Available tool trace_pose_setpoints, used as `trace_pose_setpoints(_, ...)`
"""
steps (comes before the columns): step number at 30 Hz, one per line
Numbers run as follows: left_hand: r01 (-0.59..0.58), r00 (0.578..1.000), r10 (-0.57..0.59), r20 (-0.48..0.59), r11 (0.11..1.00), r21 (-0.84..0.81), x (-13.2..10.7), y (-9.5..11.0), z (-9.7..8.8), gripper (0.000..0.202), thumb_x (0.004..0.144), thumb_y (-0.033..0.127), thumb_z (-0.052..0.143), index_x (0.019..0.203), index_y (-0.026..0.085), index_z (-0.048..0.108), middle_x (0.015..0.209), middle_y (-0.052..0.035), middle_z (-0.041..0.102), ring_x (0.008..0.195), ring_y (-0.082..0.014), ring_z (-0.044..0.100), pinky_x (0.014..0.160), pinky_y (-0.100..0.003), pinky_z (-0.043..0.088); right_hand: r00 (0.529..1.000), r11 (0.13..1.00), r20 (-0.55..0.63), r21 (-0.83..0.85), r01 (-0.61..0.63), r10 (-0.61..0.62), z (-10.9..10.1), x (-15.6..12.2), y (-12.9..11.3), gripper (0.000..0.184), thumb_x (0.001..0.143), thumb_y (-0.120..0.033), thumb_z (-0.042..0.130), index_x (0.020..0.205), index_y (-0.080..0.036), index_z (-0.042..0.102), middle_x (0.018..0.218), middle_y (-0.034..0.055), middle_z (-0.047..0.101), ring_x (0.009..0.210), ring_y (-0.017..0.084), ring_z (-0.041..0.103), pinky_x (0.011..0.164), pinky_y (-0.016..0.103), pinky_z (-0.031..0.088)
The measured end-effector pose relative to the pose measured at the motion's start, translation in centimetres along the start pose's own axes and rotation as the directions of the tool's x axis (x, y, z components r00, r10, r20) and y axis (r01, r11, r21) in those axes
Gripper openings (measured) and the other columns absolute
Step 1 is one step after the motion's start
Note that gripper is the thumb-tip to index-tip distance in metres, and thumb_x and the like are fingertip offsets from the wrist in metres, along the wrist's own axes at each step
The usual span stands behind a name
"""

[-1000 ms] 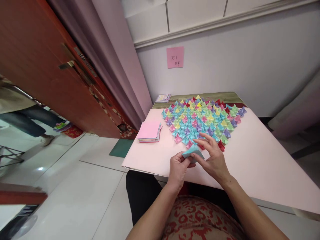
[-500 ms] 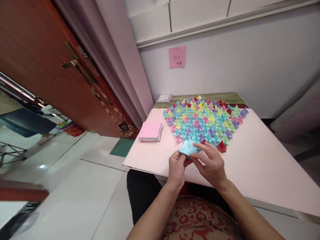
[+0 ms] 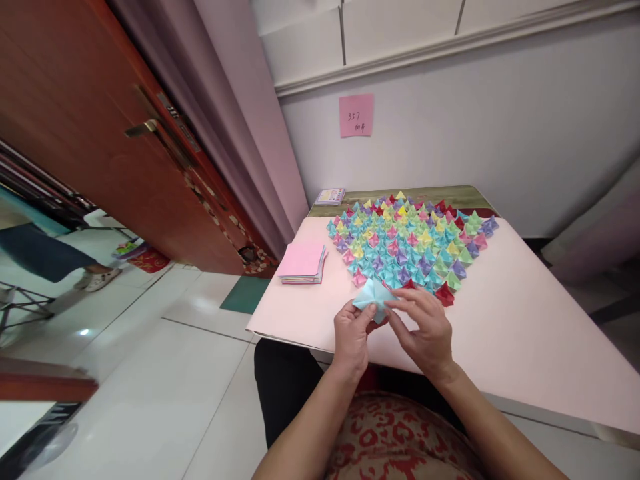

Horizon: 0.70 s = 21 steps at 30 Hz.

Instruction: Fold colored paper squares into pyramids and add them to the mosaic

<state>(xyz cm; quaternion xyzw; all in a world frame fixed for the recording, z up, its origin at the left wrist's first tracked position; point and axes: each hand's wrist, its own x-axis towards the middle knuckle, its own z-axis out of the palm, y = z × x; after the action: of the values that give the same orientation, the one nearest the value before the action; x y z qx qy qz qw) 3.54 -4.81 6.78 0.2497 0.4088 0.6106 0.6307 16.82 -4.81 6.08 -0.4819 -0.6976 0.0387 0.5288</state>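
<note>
Both hands hold one light blue folded paper piece (image 3: 373, 296) just above the near part of the pale pink table sheet (image 3: 505, 313). My left hand (image 3: 351, 333) pinches its lower left corner. My right hand (image 3: 425, 327) pinches its right side with curled fingers. Right behind the piece lies a wide triangular spread of several small folded paper shapes (image 3: 407, 243) in blue, pink, yellow, green, purple and red, its tip pointing at my hands.
A stack of square coloured paper (image 3: 301, 262), pink on top, lies at the left of the table. A small card pack (image 3: 329, 196) sits at the far left corner. A pink note (image 3: 357, 115) hangs on the wall. A brown door (image 3: 100, 133) stands left; a person's legs (image 3: 45, 257) show beyond.
The blue paper has gone from a flat folded strip to a spread, pointed shape, lifted slightly toward the spread of shapes. Both hands shifted a little forward. The person at the far left has moved.
</note>
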Motion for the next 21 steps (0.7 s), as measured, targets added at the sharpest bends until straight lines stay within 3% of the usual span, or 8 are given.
trace_pose_setpoints(1,0.000,1.000,0.000,0.000,0.999,0.033,0.0,0.1,0.0,0.033,0.065,0.031,0.084,0.090,0.013,0.071,0.084,-0.0062,0.074,0.073,-0.0159,0.067,0.071,-0.032,0.056,0.996,0.995,-0.016,0.039,-0.089,0.090,0.0,0.2,0.1,0.014,0.085,-0.031,0.068,0.097,-0.027,0.072,0.117,0.0087,0.069,0.109,0.028,0.064,0.101,0.049,0.047)
trace_pose_setpoints(3,-0.004,1.000,0.003,0.006,0.994,0.105,-0.1,0.2,0.1,0.033,0.066,0.033,0.083,0.090,0.013,0.072,0.084,-0.0066,0.074,0.073,-0.0162,0.066,0.069,-0.032,0.056,0.958,0.939,0.071,0.193,-0.285,0.277,0.1,0.5,0.4,0.021,0.084,-0.039,0.069,0.099,-0.024,0.071,0.122,0.0115,0.065,0.110,0.029,0.064,0.092,0.046,0.053)
trace_pose_setpoints(6,-0.032,0.999,0.032,-0.001,0.980,0.199,0.1,0.1,0.0,0.030,0.067,0.034,0.082,0.086,0.012,0.073,0.077,-0.0051,0.072,0.067,-0.0128,0.062,0.064,-0.026,0.050,0.828,0.690,0.333,0.458,-0.560,0.451,0.1,0.7,1.0,0.034,0.080,-0.047,0.072,0.103,-0.021,0.066,0.100,0.0092,0.072,0.086,0.024,0.070,0.073,0.038,0.058)
trace_pose_setpoints(8,-0.045,0.999,0.049,-0.011,0.971,0.233,0.3,0.0,-0.1,0.029,0.066,0.034,0.083,0.084,0.012,0.073,0.073,-0.0039,0.071,0.065,-0.0112,0.059,0.062,-0.023,0.046,0.758,0.538,0.422,0.536,-0.651,0.497,0.1,0.8,1.2,0.041,0.076,-0.048,0.076,0.104,-0.020,0.063,0.089,0.0066,0.072,0.075,0.020,0.069,0.064,0.033,0.058)
trace_pose_setpoints(9,-0.046,0.999,0.051,-0.011,0.970,0.240,0.4,-0.1,-0.2,0.030,0.066,0.035,0.083,0.084,0.012,0.074,0.072,-0.0035,0.070,0.065,-0.0110,0.058,0.062,-0.023,0.046,0.745,0.503,0.427,0.553,-0.664,0.512,0.1,0.8,1.3,0.043,0.074,-0.047,0.078,0.103,-0.020,0.063,0.087,0.0060,0.072,0.073,0.019,0.068,0.061,0.031,0.057)
trace_pose_setpoints(14,-0.044,0.999,0.039,0.026,0.970,0.237,0.9,-0.1,-0.6,0.033,0.072,0.043,0.078,0.086,0.013,0.074,0.070,-0.0026,0.067,0.064,-0.0125,0.058,0.064,-0.025,0.047,0.761,0.515,0.405,0.566,-0.644,0.507,-0.1,1.0,1.4,0.033,0.074,-0.045,0.079,0.090,-0.019,0.068,0.066,0.0001,0.064,0.061,0.015,0.060,0.058,0.029,0.053)
trace_pose_setpoints(18,-0.103,0.994,0.088,0.067,0.957,0.271,0.9,0.4,-0.5,0.027,0.071,0.036,0.079,0.082,0.013,0.071,0.065,-0.0005,0.065,0.059,-0.0107,0.056,0.061,-0.024,0.046,0.764,0.529,0.423,0.553,-0.644,0.488,-0.1,1.0,1.6,0.034,0.074,-0.043,0.079,0.096,-0.019,0.069,0.064,-0.0006,0.063,0.062,0.016,0.061,0.058,0.029,0.052)
trace_pose_setpoints(21,-0.154,0.986,0.127,0.109,0.944,0.291,0.9,0.9,-0.5,0.042,0.069,0.030,0.081,0.107,0.017,0.069,0.070,0.0003,0.068,0.061,-0.0117,0.059,0.060,-0.023,0.047,0.786,0.591,0.411,0.518,-0.618,0.462,-0.1,1.0,1.7,0.037,0.073,-0.042,0.079,0.102,-0.019,0.070,0.063,-0.0009,0.062,0.059,0.016,0.060,0.057,0.030,0.052)
